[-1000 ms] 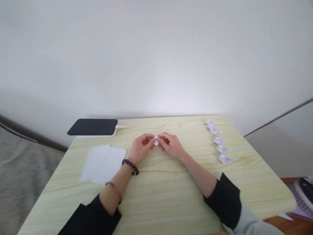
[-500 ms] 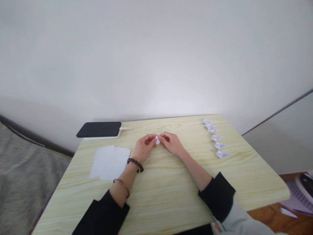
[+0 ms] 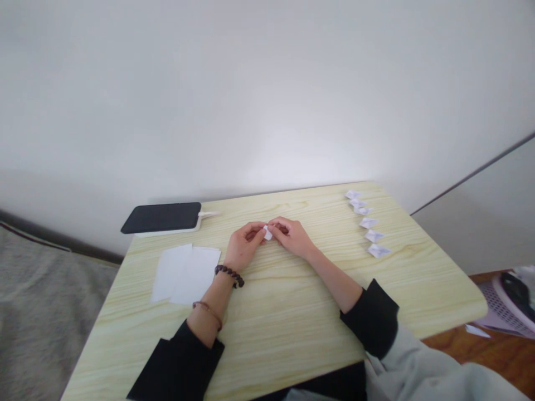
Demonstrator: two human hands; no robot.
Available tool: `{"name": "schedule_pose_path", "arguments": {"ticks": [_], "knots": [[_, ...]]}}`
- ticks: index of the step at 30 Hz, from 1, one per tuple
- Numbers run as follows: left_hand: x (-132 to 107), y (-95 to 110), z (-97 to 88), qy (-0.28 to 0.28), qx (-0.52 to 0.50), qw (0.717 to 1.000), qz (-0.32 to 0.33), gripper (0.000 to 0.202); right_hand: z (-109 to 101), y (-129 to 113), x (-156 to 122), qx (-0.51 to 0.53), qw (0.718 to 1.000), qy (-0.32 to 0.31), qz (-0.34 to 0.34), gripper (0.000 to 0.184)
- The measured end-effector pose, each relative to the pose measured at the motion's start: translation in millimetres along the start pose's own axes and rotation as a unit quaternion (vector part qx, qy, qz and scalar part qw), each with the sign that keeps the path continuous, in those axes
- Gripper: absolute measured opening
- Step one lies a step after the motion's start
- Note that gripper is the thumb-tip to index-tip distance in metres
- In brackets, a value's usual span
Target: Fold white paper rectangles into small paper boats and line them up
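Note:
Between my two hands is a small folded piece of white paper [image 3: 268, 233], held above the middle of the table. My left hand [image 3: 244, 245], with a beaded bracelet at the wrist, pinches its left side between thumb and fingers. From the other side my right hand [image 3: 291, 236] grips it the same way, thumb on the near face. The fingers cover much of the paper, so its exact shape is hard to make out. Several folded paper boats [image 3: 369, 223] stand in a row on the right of the table. White paper sheets [image 3: 184, 275] lie overlapping left of my left hand.
A dark-screened phone [image 3: 163, 217] rests on a white block at the back left, a white cable plug at its right end. The wooden table [image 3: 284, 334] meets a white wall behind. A purple basket [image 3: 499, 303] stands on the floor at right, beside a white paper scrap [image 3: 477, 331].
The camera view has shifted slightly, so the table sits a little higher in the picture. Both hands still hold the small paper, with only slight finger movement.

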State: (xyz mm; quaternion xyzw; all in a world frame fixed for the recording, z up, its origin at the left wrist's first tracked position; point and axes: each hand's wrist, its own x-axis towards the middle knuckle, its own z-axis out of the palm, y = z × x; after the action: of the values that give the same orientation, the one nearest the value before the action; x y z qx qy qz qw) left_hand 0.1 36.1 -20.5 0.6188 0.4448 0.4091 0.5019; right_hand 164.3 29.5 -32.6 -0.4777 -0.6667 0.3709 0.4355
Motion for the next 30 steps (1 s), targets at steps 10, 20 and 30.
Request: {"name": "schedule_pose_path", "arguments": {"ticks": [10,20,30], "knots": [[-2,-5,1.6,0.043,0.056,0.997,0.034,0.032,0,-3,-2,-0.144,0.978,0.061,-0.137,0.019],[-5,1,1.9,0.052,0.114,0.991,0.052,0.019,-2,-8,-3,-0.202,0.970,0.023,-0.132,0.011],[-6,6,2.2,0.048,0.159,0.985,0.053,0.022,-1,-7,-2,-0.211,0.967,0.014,-0.141,0.014]]}}
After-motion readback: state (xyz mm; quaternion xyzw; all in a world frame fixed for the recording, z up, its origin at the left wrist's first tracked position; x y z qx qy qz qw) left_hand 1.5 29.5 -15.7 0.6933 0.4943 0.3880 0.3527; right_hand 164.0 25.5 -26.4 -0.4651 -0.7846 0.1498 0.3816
